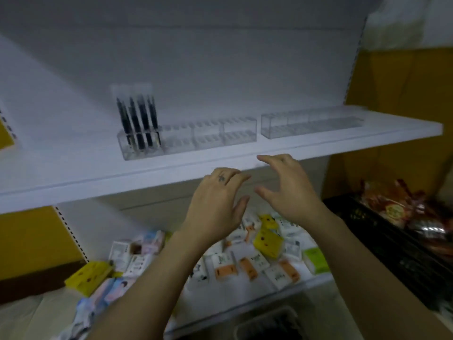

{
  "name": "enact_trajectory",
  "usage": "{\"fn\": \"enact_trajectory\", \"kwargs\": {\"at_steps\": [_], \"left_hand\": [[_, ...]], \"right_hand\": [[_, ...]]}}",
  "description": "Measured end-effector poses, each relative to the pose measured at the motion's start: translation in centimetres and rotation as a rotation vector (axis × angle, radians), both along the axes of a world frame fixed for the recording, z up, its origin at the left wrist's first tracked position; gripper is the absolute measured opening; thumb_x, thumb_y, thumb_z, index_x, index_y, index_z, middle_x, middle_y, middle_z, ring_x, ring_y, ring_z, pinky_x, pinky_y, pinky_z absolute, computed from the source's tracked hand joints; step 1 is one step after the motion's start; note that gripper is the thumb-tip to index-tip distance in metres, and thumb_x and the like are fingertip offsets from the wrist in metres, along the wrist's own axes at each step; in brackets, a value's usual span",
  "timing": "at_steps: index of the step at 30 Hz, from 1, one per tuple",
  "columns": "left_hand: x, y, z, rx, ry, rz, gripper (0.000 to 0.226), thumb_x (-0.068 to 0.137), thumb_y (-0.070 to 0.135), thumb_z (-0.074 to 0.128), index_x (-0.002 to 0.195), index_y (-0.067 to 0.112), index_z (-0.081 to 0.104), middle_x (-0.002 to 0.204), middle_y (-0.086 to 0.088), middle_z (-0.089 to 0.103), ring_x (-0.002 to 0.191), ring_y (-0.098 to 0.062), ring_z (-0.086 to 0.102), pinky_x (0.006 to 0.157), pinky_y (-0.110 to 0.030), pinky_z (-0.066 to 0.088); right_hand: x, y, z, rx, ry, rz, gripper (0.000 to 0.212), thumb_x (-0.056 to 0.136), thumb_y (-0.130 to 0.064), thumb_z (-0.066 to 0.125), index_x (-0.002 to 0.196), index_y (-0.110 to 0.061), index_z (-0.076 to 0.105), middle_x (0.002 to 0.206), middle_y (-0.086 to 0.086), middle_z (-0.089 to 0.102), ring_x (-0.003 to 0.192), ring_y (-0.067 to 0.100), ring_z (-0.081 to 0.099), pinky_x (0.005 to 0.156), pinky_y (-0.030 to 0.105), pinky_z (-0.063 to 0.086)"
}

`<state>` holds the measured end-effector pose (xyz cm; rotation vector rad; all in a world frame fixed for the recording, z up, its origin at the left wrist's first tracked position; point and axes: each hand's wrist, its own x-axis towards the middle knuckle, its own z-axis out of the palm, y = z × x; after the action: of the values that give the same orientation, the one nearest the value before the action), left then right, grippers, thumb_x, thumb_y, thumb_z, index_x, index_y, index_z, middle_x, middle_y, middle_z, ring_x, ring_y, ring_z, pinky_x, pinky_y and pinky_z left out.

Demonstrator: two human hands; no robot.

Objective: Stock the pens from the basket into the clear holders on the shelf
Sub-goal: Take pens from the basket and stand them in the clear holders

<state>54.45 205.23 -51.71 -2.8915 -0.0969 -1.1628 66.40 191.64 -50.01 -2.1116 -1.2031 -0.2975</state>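
Observation:
Several dark pens stand upright in the leftmost cell of a long clear holder on the white shelf. A second clear holder lies further right on the same shelf and shows no pens. My left hand and my right hand hover side by side just below the shelf's front edge, fingers spread and relaxed, holding nothing. A dark basket shows partly at the bottom edge; its contents cannot be made out.
The lower shelf is covered with several small boxes in white, yellow and orange. A black crate of wrapped goods stands at the right. Cardboard boxes rise behind it.

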Motion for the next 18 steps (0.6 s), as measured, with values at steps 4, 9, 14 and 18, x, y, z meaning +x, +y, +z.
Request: {"fn": "enact_trajectory", "kwargs": {"at_steps": [4, 9, 14, 18], "left_hand": [[1.3, -2.6, -5.8, -0.217, 0.157, -0.046, 0.044, 0.088, 0.038, 0.055, 0.127, 0.018, 0.057, 0.122, -0.002, 0.06, 0.112, -0.025, 0.055, 0.091, -0.038, 0.046], [2.8, -4.5, -14.2, -0.436, 0.461, -0.026, 0.05, 0.092, 0.039, 0.058, 0.137, 0.021, 0.047, 0.136, -0.002, 0.051, 0.126, -0.025, 0.042, 0.1, -0.038, 0.039], [3.3, -5.4, -23.4, -0.616, 0.757, 0.041, 0.057, 0.091, 0.041, 0.059, 0.142, 0.022, 0.04, 0.146, -0.003, 0.042, 0.135, -0.024, 0.034, 0.105, -0.037, 0.036], [2.6, -5.9, -30.2, -0.782, 0.898, 0.07, 0.042, 0.088, 0.034, 0.062, 0.128, 0.022, 0.055, 0.125, -0.003, 0.057, 0.116, -0.024, 0.052, 0.09, -0.036, 0.049]], "right_hand": [[1.3, -3.4, -6.3, -0.143, 0.075, -0.106, 0.057, 0.087, -0.034, 0.067, 0.138, -0.021, 0.046, 0.131, 0.005, 0.047, 0.123, 0.024, 0.042, 0.099, 0.033, 0.037], [2.0, -5.8, -15.9, -0.344, 0.278, -0.13, 0.058, 0.085, -0.031, 0.07, 0.138, -0.02, 0.048, 0.134, 0.008, 0.047, 0.125, 0.029, 0.043, 0.1, 0.039, 0.041], [2.3, -6.8, -25.4, -0.597, 0.472, -0.124, 0.059, 0.081, -0.039, 0.069, 0.134, -0.019, 0.052, 0.128, 0.01, 0.052, 0.117, 0.031, 0.052, 0.092, 0.037, 0.048], [2.0, -7.6, -33.3, -0.747, 0.662, -0.103, 0.037, 0.086, -0.033, 0.066, 0.116, -0.012, 0.06, 0.111, 0.01, 0.063, 0.098, 0.027, 0.06, 0.087, 0.039, 0.052]]}}
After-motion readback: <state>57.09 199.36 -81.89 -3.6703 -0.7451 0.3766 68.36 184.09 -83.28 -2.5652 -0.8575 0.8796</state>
